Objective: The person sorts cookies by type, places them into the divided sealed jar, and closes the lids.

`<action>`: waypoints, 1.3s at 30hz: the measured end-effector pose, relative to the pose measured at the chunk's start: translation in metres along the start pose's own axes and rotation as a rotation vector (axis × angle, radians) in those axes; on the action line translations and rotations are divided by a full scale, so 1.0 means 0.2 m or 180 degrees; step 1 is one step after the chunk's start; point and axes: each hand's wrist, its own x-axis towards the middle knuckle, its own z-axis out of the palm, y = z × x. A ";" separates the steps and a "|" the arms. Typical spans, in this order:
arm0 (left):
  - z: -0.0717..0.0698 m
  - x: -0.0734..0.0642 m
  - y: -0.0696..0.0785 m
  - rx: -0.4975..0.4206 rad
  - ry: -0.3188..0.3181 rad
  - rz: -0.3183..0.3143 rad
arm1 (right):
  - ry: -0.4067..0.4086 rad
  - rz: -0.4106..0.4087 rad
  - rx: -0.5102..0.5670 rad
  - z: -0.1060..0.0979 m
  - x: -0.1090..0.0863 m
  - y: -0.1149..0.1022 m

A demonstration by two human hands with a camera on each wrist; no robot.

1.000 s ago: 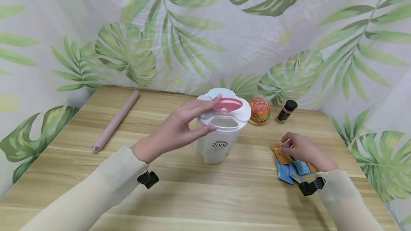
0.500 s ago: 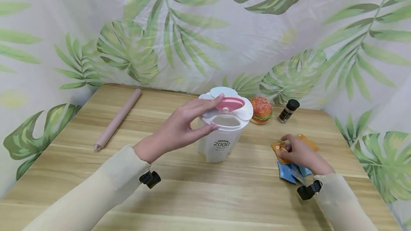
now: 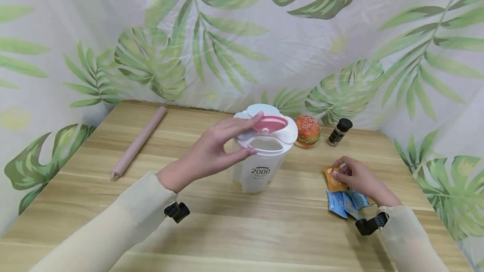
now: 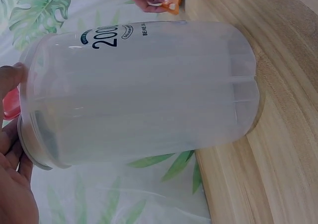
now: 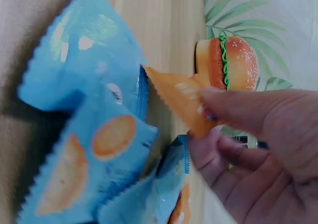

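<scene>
A tall translucent storage container (image 3: pixel 261 167) marked "2000" stands on the table, its pink flap (image 3: pixel 273 124) raised beside an uncovered opening in the white lid. My left hand (image 3: pixel 211 150) holds the lid from the left, thumb at the front rim and fingers over the top and side. To the right, my right hand (image 3: pixel 361 179) pinches a small orange snack packet (image 5: pixel 176 97) between thumb and fingers. Blue snack packets (image 3: pixel 336 204), printed with round biscuits, lie in a loose pile just below that hand. The hand hides part of the pile.
Behind the container sit a toy hamburger (image 3: pixel 307 131) and a black-capped spice jar (image 3: pixel 339 132). A long pink roll (image 3: pixel 138 142) lies at the table's left. A leaf-patterned cloth (image 3: pixel 227 32) hangs along the table's back edge.
The right hand has shifted slightly over the pile and now pinches the orange packet, which has turned and moved a little right. The left hand stays at the container's lid.
</scene>
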 end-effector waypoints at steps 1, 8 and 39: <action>0.00 0.00 0.00 -0.0005 -0.0001 0.0007 | 0.0044 -0.0037 0.0063 -0.01 0.00 -0.01; 0.00 0.01 -0.01 -0.0051 0.0004 0.0035 | 0.0523 -0.0483 0.0302 -0.14 0.04 -0.13; -0.02 0.02 -0.03 -0.0269 -0.0030 -0.0058 | 0.1268 -0.2498 0.1267 -0.10 0.05 -0.94</action>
